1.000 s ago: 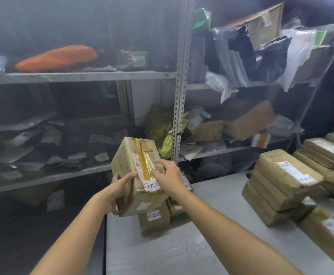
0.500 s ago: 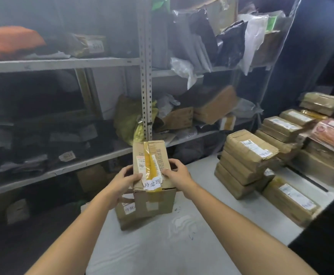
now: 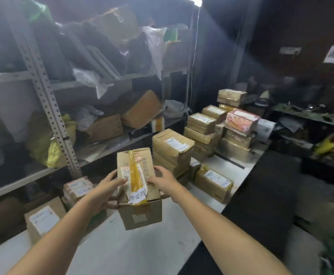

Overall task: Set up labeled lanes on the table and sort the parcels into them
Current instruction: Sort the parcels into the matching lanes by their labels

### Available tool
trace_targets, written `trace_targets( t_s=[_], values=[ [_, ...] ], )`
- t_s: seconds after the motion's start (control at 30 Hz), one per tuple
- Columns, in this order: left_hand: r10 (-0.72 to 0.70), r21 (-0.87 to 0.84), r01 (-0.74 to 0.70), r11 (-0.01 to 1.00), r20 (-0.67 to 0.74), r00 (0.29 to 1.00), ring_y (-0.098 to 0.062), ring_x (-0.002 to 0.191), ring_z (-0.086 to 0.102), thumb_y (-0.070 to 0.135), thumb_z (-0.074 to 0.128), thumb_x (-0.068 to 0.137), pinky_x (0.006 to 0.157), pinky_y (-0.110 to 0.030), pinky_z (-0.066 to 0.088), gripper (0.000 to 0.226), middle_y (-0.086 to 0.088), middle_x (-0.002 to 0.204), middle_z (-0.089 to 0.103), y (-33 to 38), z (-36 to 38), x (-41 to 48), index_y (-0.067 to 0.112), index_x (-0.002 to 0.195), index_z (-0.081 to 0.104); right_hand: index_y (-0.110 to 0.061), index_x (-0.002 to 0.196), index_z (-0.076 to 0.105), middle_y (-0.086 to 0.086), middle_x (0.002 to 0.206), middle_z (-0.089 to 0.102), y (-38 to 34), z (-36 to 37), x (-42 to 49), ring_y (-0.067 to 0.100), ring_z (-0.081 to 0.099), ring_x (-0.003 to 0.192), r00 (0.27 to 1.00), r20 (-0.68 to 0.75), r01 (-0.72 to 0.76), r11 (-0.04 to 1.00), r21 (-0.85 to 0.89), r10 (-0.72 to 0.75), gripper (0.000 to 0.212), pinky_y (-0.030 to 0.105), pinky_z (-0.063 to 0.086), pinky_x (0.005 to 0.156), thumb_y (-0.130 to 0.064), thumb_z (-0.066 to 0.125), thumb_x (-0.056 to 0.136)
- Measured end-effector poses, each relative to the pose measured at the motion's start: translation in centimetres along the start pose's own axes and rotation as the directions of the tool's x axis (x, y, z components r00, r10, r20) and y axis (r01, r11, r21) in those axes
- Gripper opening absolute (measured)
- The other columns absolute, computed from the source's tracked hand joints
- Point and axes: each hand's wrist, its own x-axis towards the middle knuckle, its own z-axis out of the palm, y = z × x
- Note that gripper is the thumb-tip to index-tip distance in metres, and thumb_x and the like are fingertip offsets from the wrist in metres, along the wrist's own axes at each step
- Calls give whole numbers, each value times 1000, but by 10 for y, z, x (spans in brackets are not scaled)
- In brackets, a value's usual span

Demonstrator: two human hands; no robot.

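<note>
Cardboard parcel [image 3: 135,165] with yellow tape and a handwritten white label [image 3: 138,196], held up off the white table [image 3: 142,249]. Label face is tilted toward the camera, probably for reading. Left hand [image 3: 105,188] clamps the left side, thumb on top; right hand [image 3: 163,180] wraps the right edge. The two-sided hold suits the bulk. Stacked parcels [image 3: 172,147] sit just beyond, likely sorted lanes.
</note>
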Motion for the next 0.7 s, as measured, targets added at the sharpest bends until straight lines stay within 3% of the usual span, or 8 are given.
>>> trace_targets(
  t_s=[0.07,0.13,0.23,0.3,0.43,0.57,0.7],
  values=[
    [9,24,-9,1000,7,1000,-34,96,72,36,67,92,69,-51,62,69,-8,144,50,16,32,2,48,149,30,-29,149,41,-1,142,55,11,-37,-4,18,60,113,999,-48,26,1000,-8,-26,61,39,55,89,-25,66,93],
    [23,45,-25,999,26,999,-38,106,68,38,69,90,80,-57,59,69,-8,145,48,32,70,2,50,147,32,-28,150,40,-1,145,53,24,-76,-7,18,56,117,996,-78,36,999,-9,-37,64,39,53,96,-27,67,91],
    [40,92,-48,995,80,996,-37,112,64,37,69,91,86,-56,57,69,-7,143,50,48,126,-2,49,147,30,-26,152,37,2,147,51,42,-132,-16,17,55,112,996,-93,21,1000,11,-20,66,31,51,85,-26,65,93],
    [42,110,-55,992,113,993,-33,108,66,36,69,92,82,-52,60,70,-6,137,55,52,164,0,49,148,29,-24,153,36,4,146,52,58,-167,-23,18,57,110,995,-100,8,999,35,-5,65,27,50,77,-23,63,94],
    [25,120,-45,992,160,987,-29,100,69,31,69,92,75,-46,62,72,-5,124,61,57,227,8,49,149,28,-26,150,38,2,139,58,90,-221,-30,18,62,111,987,-155,-40,999,25,43,66,38,53,96,-28,65,91],
    [16,150,-48,988,207,978,-27,99,70,29,71,91,74,-46,62,73,-5,120,64,72,277,29,50,148,30,-28,149,41,1,136,60,109,-267,-30,15,63,102,976,-208,-53,997,58,64,61,27,53,73,-27,64,93],
    [23,153,-62,986,244,969,-25,94,72,25,70,91,63,-40,61,72,-3,117,65,87,314,56,44,147,29,-28,146,43,-1,133,61,117,-303,-11,15,61,108,968,-240,-66,997,33,72,58,31,52,86,-27,65,93]
  ],
)
